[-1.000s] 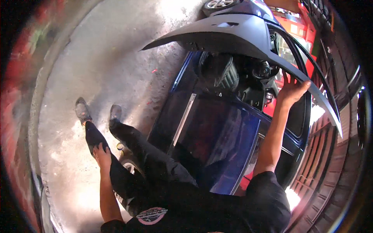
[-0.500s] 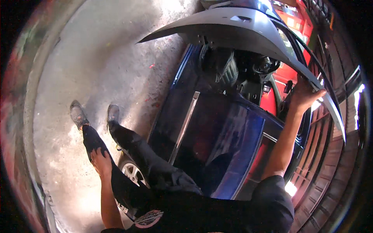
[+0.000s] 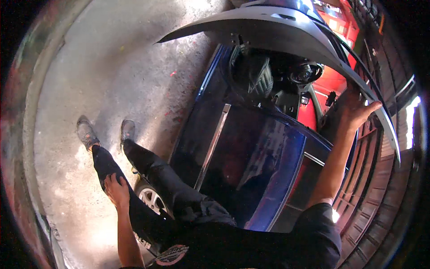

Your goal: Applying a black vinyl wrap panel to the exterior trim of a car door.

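Note:
A bare grey car door (image 3: 251, 20) with a dark handle recess stands swung out from a dark blue car body (image 3: 251, 152). Gripping its edge on the right side is my right hand (image 3: 358, 112), thumb over the rim; its other fingers are partly hidden in shadow. My left hand (image 3: 117, 192) lies on the black trouser leg (image 3: 107, 168) near my knee, fingers extended and loosely apart, holding nothing. Past the door opening show a dark seat (image 3: 260, 78) and a steering wheel (image 3: 305, 73).
A silver trim strip (image 3: 212, 148) runs along the blue panel. A car wheel (image 3: 152, 198) is beside my legs. Concrete floor (image 3: 103, 67) spreads at left under my shoes (image 3: 87, 133). A red vehicle (image 3: 336, 27) stands beyond, and a slatted metal wall (image 3: 376, 179) rises at right.
The whole view has shifted slightly. My right hand and the door edge it grips sit a little farther right. My left hand still rests on my leg.

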Demonstrator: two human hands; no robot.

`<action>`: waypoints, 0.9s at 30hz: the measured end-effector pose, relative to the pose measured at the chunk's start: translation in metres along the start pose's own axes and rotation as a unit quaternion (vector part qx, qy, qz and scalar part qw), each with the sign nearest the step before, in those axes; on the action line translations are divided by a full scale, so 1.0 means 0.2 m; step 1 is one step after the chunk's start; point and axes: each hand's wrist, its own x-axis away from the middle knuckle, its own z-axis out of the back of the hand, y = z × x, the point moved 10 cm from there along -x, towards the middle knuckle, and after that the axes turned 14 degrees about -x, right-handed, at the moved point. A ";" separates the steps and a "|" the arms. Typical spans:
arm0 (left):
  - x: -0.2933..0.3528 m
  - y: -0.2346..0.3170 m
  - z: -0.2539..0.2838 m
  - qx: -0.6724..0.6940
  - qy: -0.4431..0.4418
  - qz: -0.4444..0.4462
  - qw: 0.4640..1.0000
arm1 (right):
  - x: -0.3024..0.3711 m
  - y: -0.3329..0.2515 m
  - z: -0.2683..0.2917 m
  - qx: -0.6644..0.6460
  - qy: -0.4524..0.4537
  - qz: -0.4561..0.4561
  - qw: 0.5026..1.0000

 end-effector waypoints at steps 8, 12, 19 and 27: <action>0.02 0.03 0.05 -0.013 0.027 0.009 1.000 | 0.01 -0.04 -0.06 0.016 0.041 0.033 0.998; 0.01 0.05 0.07 0.002 0.016 0.004 1.000 | 0.02 -0.03 -0.08 -0.009 0.050 0.021 0.998; 0.00 0.06 0.06 -0.005 -0.006 0.008 1.000 | 0.03 -0.04 0.06 0.046 0.073 0.060 0.995; 0.00 0.05 0.06 -0.013 0.015 0.010 1.000 | 0.11 0.07 0.37 0.301 0.059 0.013 0.952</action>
